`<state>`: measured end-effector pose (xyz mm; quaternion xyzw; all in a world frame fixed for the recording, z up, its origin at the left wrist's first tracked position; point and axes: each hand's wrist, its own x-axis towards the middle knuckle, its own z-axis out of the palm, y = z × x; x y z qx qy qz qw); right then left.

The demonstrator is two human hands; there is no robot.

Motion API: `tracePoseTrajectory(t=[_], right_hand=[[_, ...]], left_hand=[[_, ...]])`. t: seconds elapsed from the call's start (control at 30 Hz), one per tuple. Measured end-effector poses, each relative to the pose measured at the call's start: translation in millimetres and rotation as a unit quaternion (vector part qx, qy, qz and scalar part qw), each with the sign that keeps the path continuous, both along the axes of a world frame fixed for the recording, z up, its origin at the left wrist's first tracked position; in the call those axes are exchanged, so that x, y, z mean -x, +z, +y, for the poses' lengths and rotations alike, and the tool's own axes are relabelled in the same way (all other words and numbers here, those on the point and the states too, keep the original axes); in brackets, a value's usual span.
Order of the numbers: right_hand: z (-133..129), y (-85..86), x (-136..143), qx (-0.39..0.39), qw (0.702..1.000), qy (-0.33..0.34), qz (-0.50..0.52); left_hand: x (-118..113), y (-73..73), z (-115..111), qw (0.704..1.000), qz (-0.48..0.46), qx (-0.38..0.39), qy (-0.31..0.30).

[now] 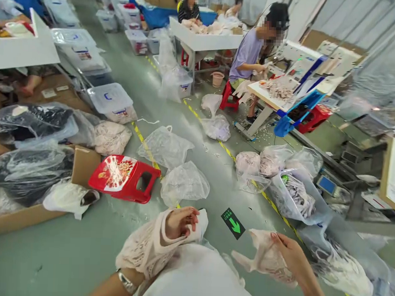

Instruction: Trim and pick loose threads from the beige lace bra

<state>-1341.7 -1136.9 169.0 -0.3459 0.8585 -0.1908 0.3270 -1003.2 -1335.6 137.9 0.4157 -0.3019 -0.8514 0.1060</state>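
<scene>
My left hand (178, 223) pokes out through the banded opening of a pale pink openwork knit piece (142, 249), which is bunched around my wrist and forearm. Its fingers are loosely curved and apart, with nothing visible between them. Just beyond them is a white piece (201, 223) whose kind I cannot make out. To the right, my right hand (286, 246) pinches a thin pale pink knit piece (266, 256) by its upper edge. That piece hangs down, with a narrow strip sticking out to the left.
A red folding stool (125, 178) lies on the floor ahead left, beside clear plastic bags (185, 184). Bins of knit pieces (296, 196) line the right. Two lidded boxes and a carton stand left. A person (252, 55) sits at a machine table (267, 92); others sit behind.
</scene>
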Motion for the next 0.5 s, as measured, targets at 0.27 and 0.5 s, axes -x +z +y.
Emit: tracePoseTrajectory(t=[0.27, 0.5], right_hand=[[-167.7, -31.2, 122.4, -0.005, 0.993, 0.109, 0.046], [-324.5, -10.2, 240.1, 0.065, 0.996, 0.041, 0.044]], left_hand=[[127.0, -22.0, -96.8, 0.997, 0.056, -0.012, 0.06], [213.7, 22.5, -187.4, 0.993, 0.049, 0.065, 0.086]])
